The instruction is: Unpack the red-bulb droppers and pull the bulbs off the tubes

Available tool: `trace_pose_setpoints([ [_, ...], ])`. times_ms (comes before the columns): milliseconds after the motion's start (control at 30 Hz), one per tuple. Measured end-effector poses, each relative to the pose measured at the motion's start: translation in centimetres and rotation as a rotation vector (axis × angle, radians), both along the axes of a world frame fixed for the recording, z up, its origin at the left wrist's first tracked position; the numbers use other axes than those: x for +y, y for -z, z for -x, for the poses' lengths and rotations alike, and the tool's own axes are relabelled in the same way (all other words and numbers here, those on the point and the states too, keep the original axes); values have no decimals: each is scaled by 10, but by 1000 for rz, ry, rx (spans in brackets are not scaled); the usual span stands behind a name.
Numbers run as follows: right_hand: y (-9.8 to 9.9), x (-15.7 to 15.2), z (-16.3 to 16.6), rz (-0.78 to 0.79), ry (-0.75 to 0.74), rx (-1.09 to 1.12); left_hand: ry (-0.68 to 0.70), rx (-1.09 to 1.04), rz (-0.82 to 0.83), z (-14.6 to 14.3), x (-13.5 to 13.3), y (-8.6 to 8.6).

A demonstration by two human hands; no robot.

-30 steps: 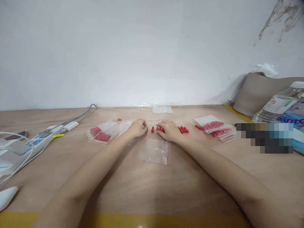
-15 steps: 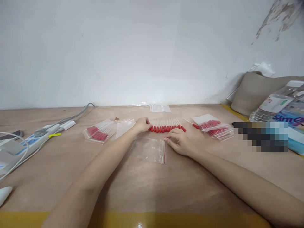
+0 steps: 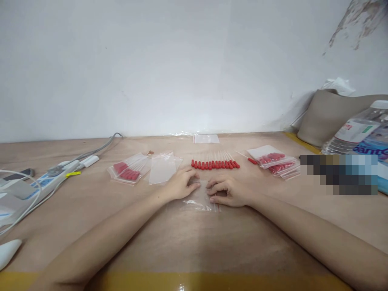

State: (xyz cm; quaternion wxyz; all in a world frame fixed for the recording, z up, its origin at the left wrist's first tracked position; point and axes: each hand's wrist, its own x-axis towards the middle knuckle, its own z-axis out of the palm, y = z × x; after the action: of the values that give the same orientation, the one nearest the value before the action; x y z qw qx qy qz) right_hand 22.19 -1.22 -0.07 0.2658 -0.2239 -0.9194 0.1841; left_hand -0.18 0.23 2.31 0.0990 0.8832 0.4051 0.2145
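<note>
My left hand (image 3: 182, 185) and my right hand (image 3: 228, 192) both rest on a small clear zip bag (image 3: 198, 202) with a red seal line, lying flat on the wooden table (image 3: 194, 238). The fingers of each hand curl and pinch the bag's far edge. Just beyond my hands lies a neat row of several red-tipped clear droppers (image 3: 215, 163), tips toward me. One more red-tipped dropper (image 3: 249, 159) lies apart to the right of the row.
Filled bags of red droppers lie at left (image 3: 127, 170) and stacked at right (image 3: 275, 161). Empty clear bags (image 3: 163, 166) sit beside the left one, another (image 3: 206, 138) by the wall. A power strip with cables (image 3: 51, 178) is far left; water bottles (image 3: 357, 131) and a beige bag (image 3: 327, 115) far right.
Both hands left the row of droppers and drew back toward me onto the empty zip bag. The droppers now lie lined up and untouched.
</note>
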Motion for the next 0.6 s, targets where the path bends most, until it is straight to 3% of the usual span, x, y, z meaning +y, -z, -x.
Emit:
trace_pose_setpoints([
  [200, 5, 2, -1, -12, 40, 7, -224, 44, 280, 2, -4, 1],
  [300, 8, 2, -1, -101, 92, 48, -223, 108, 394, 8, 1, -6],
  [367, 8, 2, -1, -164, 121, 78, -303, 105, 340, 21, 10, -12],
  [467, 8, 2, -1, -206, 168, 101, -638, 96, 148, 52, 31, -21],
  [600, 9, 2, -1, -208, 174, 106, -866, 119, 136, 97, 51, -25],
])
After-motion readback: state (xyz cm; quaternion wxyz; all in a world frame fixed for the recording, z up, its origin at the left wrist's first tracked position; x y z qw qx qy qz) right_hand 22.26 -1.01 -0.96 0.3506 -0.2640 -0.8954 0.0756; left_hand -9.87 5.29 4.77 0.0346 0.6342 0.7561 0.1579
